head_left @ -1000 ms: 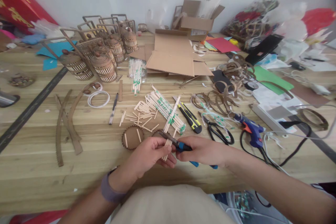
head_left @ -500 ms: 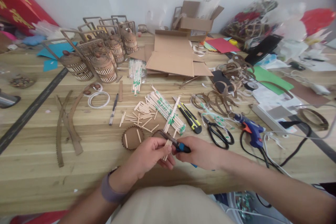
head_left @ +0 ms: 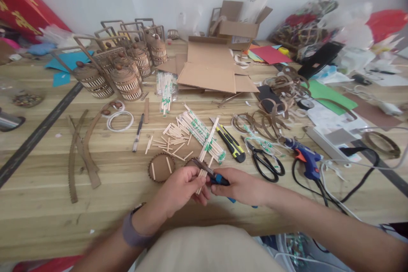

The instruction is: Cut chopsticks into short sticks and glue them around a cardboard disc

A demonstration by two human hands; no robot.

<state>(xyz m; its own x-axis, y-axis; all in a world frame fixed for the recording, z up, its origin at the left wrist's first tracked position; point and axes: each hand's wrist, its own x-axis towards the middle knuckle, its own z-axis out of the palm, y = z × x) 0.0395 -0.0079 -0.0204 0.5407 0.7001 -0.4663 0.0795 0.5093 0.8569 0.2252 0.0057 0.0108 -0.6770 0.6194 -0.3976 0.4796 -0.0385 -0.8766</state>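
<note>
My left hand [head_left: 180, 187] is closed around a small bundle of wooden chopsticks [head_left: 209, 141], which points away from me over the table. In my right hand [head_left: 240, 186] are pliers [head_left: 221, 178] with black and blue handles; their jaws lie across the chopsticks just beyond my left fingers. Whether the jaws have fully closed I cannot tell. Just left of the jaws lies a round cardboard disc [head_left: 161, 167] with a ridged rim and two short sticks on it. A second disc [head_left: 191, 162] is mostly hidden behind my hands. Cut stick pieces [head_left: 177, 132] are scattered beyond them.
Wrapped chopsticks [head_left: 204, 131], a utility knife [head_left: 230, 141], black scissors [head_left: 267, 163] and a blue glue gun [head_left: 307, 159] with cables lie ahead and right. Left are a pen [head_left: 137, 132], cardboard strips [head_left: 83, 148] and white rings [head_left: 120, 121]. Small woven baskets [head_left: 126, 83] stand behind.
The pliers' handles have shifted slightly, with more of the blue lower handle showing below my right hand. My left hand keeps its hold on the chopsticks.
</note>
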